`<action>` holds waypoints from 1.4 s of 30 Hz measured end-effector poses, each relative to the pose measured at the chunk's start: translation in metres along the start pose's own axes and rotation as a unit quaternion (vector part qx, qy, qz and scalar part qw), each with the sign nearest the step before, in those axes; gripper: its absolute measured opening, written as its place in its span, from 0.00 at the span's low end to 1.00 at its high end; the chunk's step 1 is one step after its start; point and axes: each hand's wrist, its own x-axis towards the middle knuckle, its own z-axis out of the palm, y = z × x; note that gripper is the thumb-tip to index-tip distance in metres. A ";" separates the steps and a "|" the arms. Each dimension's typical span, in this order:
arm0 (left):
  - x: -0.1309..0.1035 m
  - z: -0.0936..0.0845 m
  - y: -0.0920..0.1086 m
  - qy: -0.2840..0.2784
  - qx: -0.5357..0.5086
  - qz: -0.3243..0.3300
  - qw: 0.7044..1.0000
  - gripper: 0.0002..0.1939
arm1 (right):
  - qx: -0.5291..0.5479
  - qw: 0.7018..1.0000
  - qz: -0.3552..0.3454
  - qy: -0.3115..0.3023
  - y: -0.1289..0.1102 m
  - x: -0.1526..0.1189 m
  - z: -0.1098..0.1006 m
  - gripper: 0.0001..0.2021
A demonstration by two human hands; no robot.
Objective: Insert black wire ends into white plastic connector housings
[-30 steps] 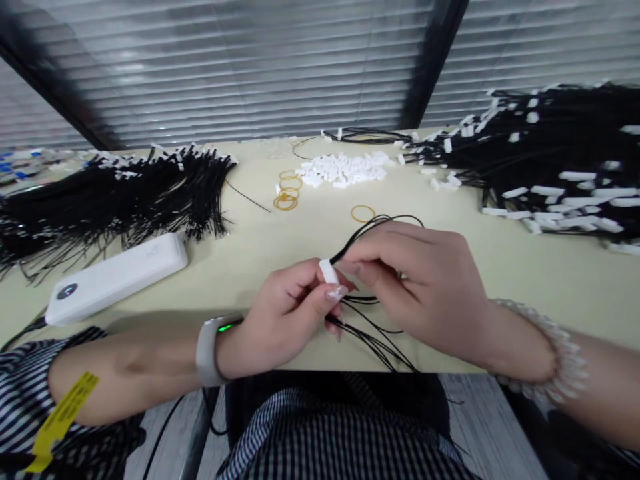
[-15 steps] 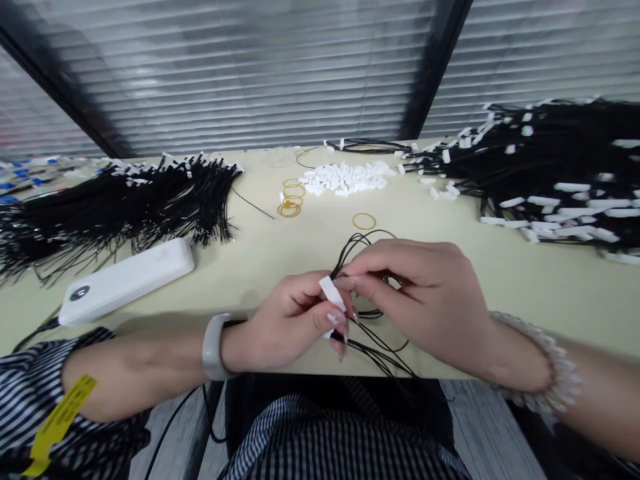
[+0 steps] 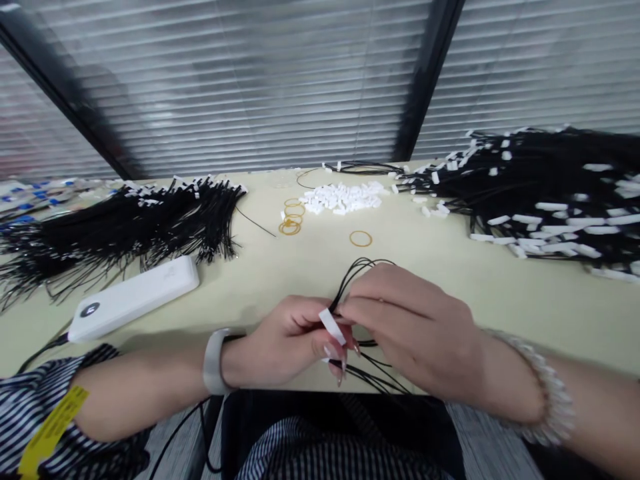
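Black cables (image 3: 344, 283) loop up from between my hands and trail down toward the table's front edge. A white connector (image 3: 332, 327) on these cables sits between the thumb and fingers of my left hand (image 3: 300, 340), which is closed. Just right of it, my right hand (image 3: 415, 327) is closed, with fingertips pinched at the cables beside the connector. Exactly what those fingertips hold is hidden behind the hand. Part of another white piece shows under my left thumb.
A white power bank (image 3: 135, 300) lies at the left, before a bundle of black cables (image 3: 130, 223). White connectors (image 3: 343, 198) form a pile at the back. Yellow rubber bands (image 3: 291, 220) and one single band (image 3: 361, 239) lie nearer. A large black cable heap (image 3: 545, 173) fills the right.
The view has tilted, so the whole scene sits lower. My right fingers have curled closer together beside the connector. My left hand keeps its grip.
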 end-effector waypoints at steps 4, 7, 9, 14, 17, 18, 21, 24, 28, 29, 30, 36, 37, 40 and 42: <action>0.001 -0.002 -0.001 -0.002 -0.023 -0.009 1.000 0.16 | -0.005 1.000 -0.015 -0.021 0.005 -0.001 -0.002 0.12; 0.003 -0.003 -0.003 -0.013 -0.045 -0.001 0.999 0.15 | 0.007 0.999 -0.011 -0.036 0.006 0.000 -0.003 0.12; 0.004 -0.004 -0.003 -0.005 -0.038 -0.003 0.999 0.15 | 0.026 0.999 0.018 -0.043 0.004 0.002 -0.005 0.11; 0.007 -0.003 0.000 0.057 0.053 0.001 0.997 0.16 | 0.087 0.989 0.100 -0.069 -0.005 0.007 -0.010 0.08; 0.007 -0.001 0.002 0.095 0.160 0.025 0.982 0.13 | 0.116 0.979 0.155 -0.057 -0.007 0.008 -0.007 0.05; 0.006 0.000 0.002 0.105 0.197 0.032 0.974 0.12 | 0.119 0.977 0.172 -0.045 -0.007 0.008 -0.005 0.04; 0.005 0.002 0.002 0.125 0.283 0.036 0.950 0.10 | 0.108 0.970 0.216 -0.012 -0.007 0.007 0.004 0.02; 0.004 0.003 0.000 0.137 0.337 0.040 0.931 0.08 | 0.096 0.969 0.226 0.000 -0.006 0.006 0.012 0.04; 0.003 0.003 -0.001 0.162 0.380 0.037 0.910 0.07 | 0.069 0.981 0.181 0.009 -0.006 0.004 0.014 0.03; 0.003 0.002 -0.002 0.163 0.387 0.030 0.907 0.07 | 0.065 0.983 0.169 0.009 -0.006 0.003 0.014 0.03; 0.003 0.002 -0.002 0.162 0.390 0.023 0.906 0.07 | 0.064 0.985 0.160 0.007 -0.006 0.003 0.013 0.03; 0.003 0.002 0.001 0.142 0.379 0.049 0.913 0.06 | 0.056 0.994 0.091 -0.003 -0.004 0.002 0.010 0.05; 0.003 0.002 0.001 0.138 0.378 0.061 0.913 0.07 | 0.056 0.995 0.083 -0.001 -0.003 0.003 0.010 0.05; 0.003 0.002 0.002 0.123 0.378 0.083 0.914 0.08 | 0.063 0.995 0.074 -0.002 -0.002 0.005 0.010 0.07; 0.003 0.001 0.001 0.114 0.375 0.088 0.916 0.09 | 0.066 0.995 0.070 -0.008 -0.002 0.006 0.010 0.07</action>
